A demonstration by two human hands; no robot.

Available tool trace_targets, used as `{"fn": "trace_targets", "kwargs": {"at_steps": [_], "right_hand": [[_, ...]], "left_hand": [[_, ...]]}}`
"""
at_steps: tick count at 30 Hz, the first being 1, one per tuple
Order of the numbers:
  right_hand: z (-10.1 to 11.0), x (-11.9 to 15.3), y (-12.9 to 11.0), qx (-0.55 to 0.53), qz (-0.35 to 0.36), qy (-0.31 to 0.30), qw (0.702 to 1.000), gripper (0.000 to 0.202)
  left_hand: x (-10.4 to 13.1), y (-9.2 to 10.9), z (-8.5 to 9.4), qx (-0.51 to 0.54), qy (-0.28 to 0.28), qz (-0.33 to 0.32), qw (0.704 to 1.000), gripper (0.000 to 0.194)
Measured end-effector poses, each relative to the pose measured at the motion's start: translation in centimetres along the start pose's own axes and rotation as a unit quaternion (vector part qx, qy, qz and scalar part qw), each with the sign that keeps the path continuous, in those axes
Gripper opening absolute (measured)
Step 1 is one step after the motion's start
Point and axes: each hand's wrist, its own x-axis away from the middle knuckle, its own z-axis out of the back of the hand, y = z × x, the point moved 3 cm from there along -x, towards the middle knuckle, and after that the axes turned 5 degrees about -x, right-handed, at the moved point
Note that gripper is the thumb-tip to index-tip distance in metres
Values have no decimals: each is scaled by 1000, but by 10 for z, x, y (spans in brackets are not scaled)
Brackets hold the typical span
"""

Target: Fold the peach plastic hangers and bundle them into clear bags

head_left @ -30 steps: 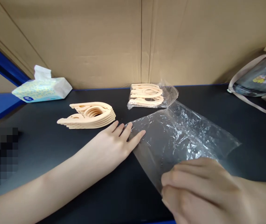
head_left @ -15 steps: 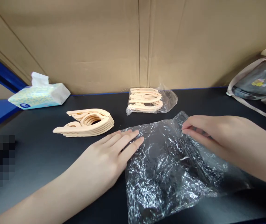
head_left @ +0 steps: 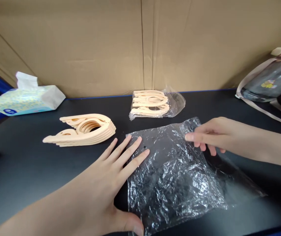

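A clear plastic bag (head_left: 170, 177) lies crinkled on the black table in front of me. My left hand (head_left: 120, 167) is spread flat, its fingertips resting on the bag's left side. At the bag's upper right, my right hand (head_left: 206, 136) pinches the plastic between thumb and fingers. Beyond my left hand sits a stack of several cream folding hangers (head_left: 86, 131), lying flat and nested together. Further back, more cream hangers (head_left: 150, 102) lie inside a clear plastic wrapper (head_left: 177, 103).
A tissue pack (head_left: 29, 98) with a tissue sticking out stands at the back left. At the back right lies a clear bottle (head_left: 268, 82) with a pale strap (head_left: 258, 111). Cardboard (head_left: 93, 49) walls off the table's far edge.
My left fingers have spread wider, with the thumb now showing on the bag's lower left. My right hand has shifted slightly left, folding the bag's right part over. The view has turned slightly right.
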Motion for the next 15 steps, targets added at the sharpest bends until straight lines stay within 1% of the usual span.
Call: {"fn": "trace_targets", "kwargs": {"at_steps": [1,3,5,7,9,11,13,15], "right_hand": [[-3,-2,2,-18,11,-23,1000,42],[-5,-5,5,-60,57,-47,995,38],[-3,-8,9,-116,126,-49,984,35],[1,-10,13,-145,170,-80,971,33],[5,-11,16,-148,170,-112,968,32],[9,-12,15,-142,148,-133,970,33],[10,-10,12,-137,127,-148,971,35],[9,-7,6,-111,135,-158,972,41]], "left_hand": [[0,1,-1,-1,-1,9,1000,125],[1,4,-1,-9,-1,19,1000,128],[2,5,-1,-18,-2,24,1000,127],[3,5,0,-22,-3,33,999,126],[3,3,-1,-19,-6,30,999,123],[3,2,-2,-11,-9,14,1000,124],[4,-1,-3,-8,-1,17,1000,131],[5,-3,-4,-5,12,34,999,140]]}}
